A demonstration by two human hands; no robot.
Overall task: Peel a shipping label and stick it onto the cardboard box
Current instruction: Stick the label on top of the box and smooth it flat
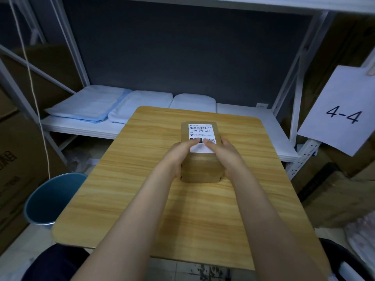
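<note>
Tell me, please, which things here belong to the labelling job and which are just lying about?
In the job: cardboard box, shipping label, left hand, right hand, table.
Lying about: blue bin, folded cloths, "4-4" sheet.

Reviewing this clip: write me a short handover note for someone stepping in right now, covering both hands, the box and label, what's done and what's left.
Left hand: cupping the left side of the small brown cardboard box, thumb pressing on the label.
Right hand: cupping the right side, thumb also on the label.
The box stands on the light wooden table, near its middle. The white printed shipping label already lies on the box's top face, barcode end away from the person.
Done: label peeled and placed.
Left: probably smooth down the near edge under the thumbs, then let go. Whether it is fully stuck cannot be told.
</note>
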